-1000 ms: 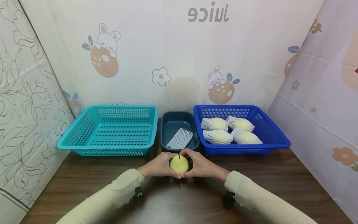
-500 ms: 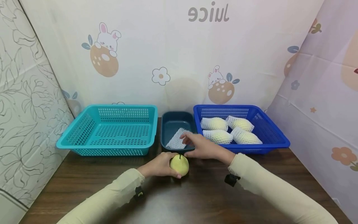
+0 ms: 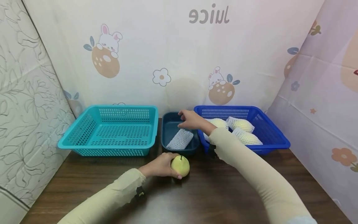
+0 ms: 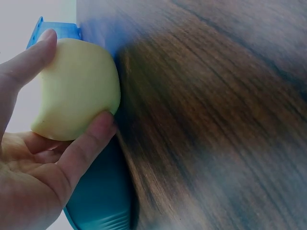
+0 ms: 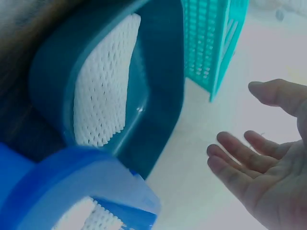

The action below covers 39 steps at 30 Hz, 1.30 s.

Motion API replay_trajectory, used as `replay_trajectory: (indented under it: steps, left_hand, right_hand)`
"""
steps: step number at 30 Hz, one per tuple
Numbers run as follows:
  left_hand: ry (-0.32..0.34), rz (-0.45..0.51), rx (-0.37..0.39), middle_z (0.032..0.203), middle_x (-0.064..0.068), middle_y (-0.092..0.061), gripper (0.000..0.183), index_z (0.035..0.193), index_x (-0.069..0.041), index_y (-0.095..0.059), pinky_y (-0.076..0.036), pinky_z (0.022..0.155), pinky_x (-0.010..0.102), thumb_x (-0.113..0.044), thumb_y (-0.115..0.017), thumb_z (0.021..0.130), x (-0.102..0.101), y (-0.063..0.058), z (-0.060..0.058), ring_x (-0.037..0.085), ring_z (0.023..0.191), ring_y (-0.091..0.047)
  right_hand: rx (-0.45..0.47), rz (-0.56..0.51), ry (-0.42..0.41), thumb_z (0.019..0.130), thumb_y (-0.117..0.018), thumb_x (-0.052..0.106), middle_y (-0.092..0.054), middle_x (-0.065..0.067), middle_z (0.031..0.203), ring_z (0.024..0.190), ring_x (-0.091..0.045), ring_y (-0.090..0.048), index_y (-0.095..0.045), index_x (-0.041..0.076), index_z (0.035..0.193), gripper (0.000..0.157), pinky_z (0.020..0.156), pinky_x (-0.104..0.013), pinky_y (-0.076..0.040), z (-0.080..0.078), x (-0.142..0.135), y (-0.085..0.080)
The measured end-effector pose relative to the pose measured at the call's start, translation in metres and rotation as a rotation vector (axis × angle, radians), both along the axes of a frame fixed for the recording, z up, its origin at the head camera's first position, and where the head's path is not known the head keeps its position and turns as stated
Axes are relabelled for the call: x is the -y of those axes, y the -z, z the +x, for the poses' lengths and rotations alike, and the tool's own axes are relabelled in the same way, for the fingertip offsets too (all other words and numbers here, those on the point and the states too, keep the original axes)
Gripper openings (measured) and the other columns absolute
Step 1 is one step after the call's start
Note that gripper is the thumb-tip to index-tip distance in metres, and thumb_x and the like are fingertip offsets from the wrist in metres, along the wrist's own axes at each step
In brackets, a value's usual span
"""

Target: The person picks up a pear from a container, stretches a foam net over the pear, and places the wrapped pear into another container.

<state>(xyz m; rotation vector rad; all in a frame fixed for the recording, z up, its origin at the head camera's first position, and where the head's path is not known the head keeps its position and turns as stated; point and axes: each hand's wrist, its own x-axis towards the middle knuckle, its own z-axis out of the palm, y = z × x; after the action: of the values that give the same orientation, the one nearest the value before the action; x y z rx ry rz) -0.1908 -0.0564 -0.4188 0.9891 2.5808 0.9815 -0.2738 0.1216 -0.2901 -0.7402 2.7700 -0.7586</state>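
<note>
A pale yellow-green pear [image 3: 180,166] with a dark stem stands on the wooden table in front of the small basin. My left hand [image 3: 160,165] grips it from the left, thumb in front and fingers behind; the left wrist view shows thumb and fingertips against the pear [image 4: 79,88]. My right hand [image 3: 193,120] hovers above the dark teal basin [image 3: 165,137], fingers loosely bent and holding nothing. In that basin lies a flat white foam net sleeve [image 3: 181,139], below the right hand and apart from it in the right wrist view.
On the left stands a turquoise perforated basket [image 3: 106,147]. A blue basket [image 3: 268,145] on the right holds several pears in foam nets [image 3: 247,137], partly behind the right forearm. A printed curtain [image 3: 134,46] hangs close behind the containers.
My right hand has let go of the pear and moved up and away, over the basin. The left hand keeps its grip on the pear in nearly the same place.
</note>
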Motion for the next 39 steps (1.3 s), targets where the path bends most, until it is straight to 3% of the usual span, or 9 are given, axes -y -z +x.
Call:
replay_trajectory:
  steps: [9, 15, 27, 39]
  left_hand:
    - [0.002, 0.032, 0.035, 0.090, -0.010, -0.060, 0.061, 0.113, -0.011, -0.060, -0.049, 0.070, 0.022, -0.044, -0.084, 0.068, -0.002, 0.011, 0.000, 0.006, 0.078, -0.057]
    - [-0.004, 0.039, 0.046, 0.090, -0.010, -0.060, 0.059, 0.113, -0.012, -0.060, -0.048, 0.069, 0.022, -0.040, -0.085, 0.068, -0.004, 0.011, 0.003, 0.006, 0.077, -0.056]
    - [-0.019, 0.007, 0.076, 0.092, -0.010, -0.060, 0.059, 0.114, -0.013, -0.059, -0.049, 0.070, 0.022, -0.042, -0.084, 0.069, -0.003, 0.006, 0.002, 0.007, 0.078, -0.057]
    - [-0.033, 0.003, 0.060, 0.093, -0.010, -0.060, 0.062, 0.116, -0.012, -0.059, -0.048, 0.070, 0.022, -0.040, -0.085, 0.068, -0.001, 0.003, 0.001, 0.006, 0.079, -0.056]
  right_hand:
    - [0.121, 0.228, 0.048, 0.094, -0.058, 0.018, -0.045, -0.023, 0.139, 0.124, -0.033, -0.046, -0.038, -0.006, 0.139, 0.055, 0.100, -0.042, -0.039, -0.028, 0.014, 0.019]
    - [0.194, 0.337, 0.087, 0.095, -0.055, 0.020, -0.041, -0.021, 0.143, 0.129, -0.032, -0.041, -0.035, -0.005, 0.141, 0.056, 0.104, -0.043, -0.034, -0.040, 0.021, 0.035]
    - [0.360, 0.369, 0.312, 0.088, -0.068, 0.025, -0.050, -0.012, 0.134, 0.119, -0.028, -0.047, -0.049, 0.007, 0.135, 0.054, 0.099, -0.045, -0.041, -0.044, 0.025, 0.059]
    - [0.355, 0.383, 0.321, 0.086, -0.070, 0.018, -0.047, -0.014, 0.138, 0.123, -0.028, -0.045, -0.047, 0.004, 0.138, 0.058, 0.100, -0.045, -0.038, -0.047, 0.029, 0.067]
